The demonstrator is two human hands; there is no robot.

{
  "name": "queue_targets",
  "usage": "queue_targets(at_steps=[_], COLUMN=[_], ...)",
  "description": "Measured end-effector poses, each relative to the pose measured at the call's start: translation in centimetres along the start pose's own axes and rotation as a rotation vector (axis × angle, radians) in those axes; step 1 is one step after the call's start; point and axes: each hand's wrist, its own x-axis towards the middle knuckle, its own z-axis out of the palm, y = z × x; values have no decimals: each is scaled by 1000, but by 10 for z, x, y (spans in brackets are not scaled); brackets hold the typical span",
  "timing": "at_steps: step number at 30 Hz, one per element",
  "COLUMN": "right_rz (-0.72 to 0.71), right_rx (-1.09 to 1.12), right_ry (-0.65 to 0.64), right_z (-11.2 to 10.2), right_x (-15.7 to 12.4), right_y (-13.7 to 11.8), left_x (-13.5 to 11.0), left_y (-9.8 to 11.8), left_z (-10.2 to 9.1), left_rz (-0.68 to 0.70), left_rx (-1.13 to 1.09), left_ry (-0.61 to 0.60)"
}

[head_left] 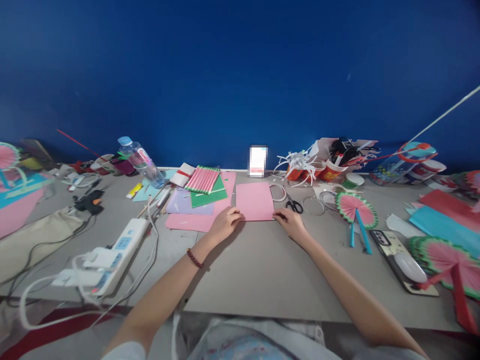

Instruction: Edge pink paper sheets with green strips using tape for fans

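Note:
A pink sheet of paper (255, 200) lies flat on the grey table in front of me. My left hand (225, 224) is closed at its near left corner, with the fingertips pinching the edge. At the near right corner, my right hand (291, 225) pinches the same sheet between thumb and fingers. Just beyond my right hand rest black-handled scissors (294, 206). To the left of the sheet, a pleated pink and green paper strip (203, 179) sits on green paper (210, 196), over larger pink and purple sheets.
A white power strip (125, 250) with cables and a tilted plastic bottle (144, 160) stand left. A phone-like screen (257, 161) leans on the blue wall. Right are cups (332, 171), a watermelon-coloured paper fan (356, 210), and a mouse (410, 266) on a phone.

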Motion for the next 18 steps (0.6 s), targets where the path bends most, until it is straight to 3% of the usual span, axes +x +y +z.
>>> queue_targets(at_steps=[10, 18], right_rz=[-87, -178], right_rx=[-36, -119], right_ry=[-78, -70], right_z=[-8, -9], right_x=[-3, -4], right_y=[-1, -8], left_x=[-2, 0], left_y=[-5, 1], left_z=[-1, -3], left_rz=[77, 38], left_rx=[88, 85], left_ry=[-45, -36])
